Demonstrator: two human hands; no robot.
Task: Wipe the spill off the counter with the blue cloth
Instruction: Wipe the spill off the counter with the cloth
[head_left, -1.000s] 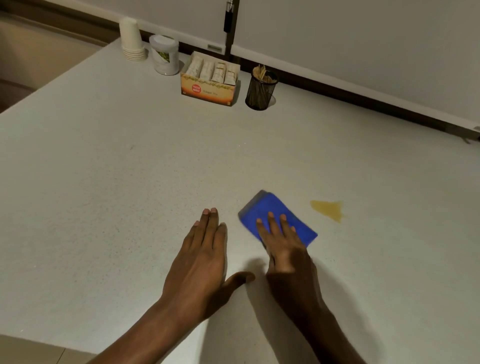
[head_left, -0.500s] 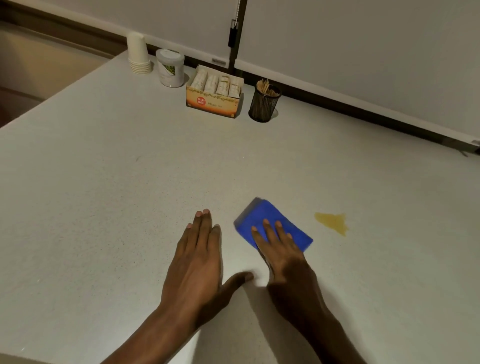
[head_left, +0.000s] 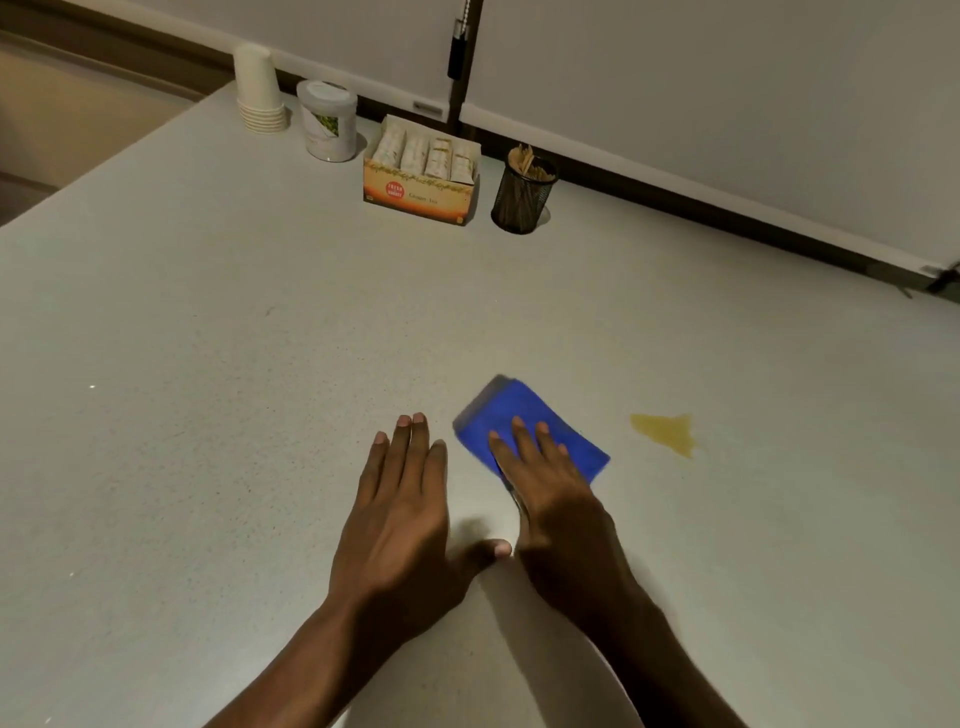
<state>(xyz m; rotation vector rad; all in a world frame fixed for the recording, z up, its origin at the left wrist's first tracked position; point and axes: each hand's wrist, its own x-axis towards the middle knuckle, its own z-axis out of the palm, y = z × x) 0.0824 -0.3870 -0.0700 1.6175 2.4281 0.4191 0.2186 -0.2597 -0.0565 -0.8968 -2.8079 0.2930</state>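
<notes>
A folded blue cloth (head_left: 524, 410) lies flat on the pale speckled counter (head_left: 208, 364). My right hand (head_left: 550, 483) rests on its near half, fingers spread flat over it and pressing down. A small yellow spill (head_left: 665, 432) sits on the counter a short way to the right of the cloth, apart from it. My left hand (head_left: 400, 514) lies palm down on the bare counter just left of the cloth, fingers together, thumb out toward the right wrist, holding nothing.
Along the back wall stand a stack of white paper cups (head_left: 258, 91), a white lidded jar (head_left: 327, 122), an orange box of sachets (head_left: 422, 171) and a black mesh cup of sticks (head_left: 522, 195). The counter's left edge (head_left: 119, 150) drops off diagonally.
Both hands and the cloth keep nearly the same pose. The view has tilted, so the items at the back appear lower in the frame; the cloth stays left of the spill.
</notes>
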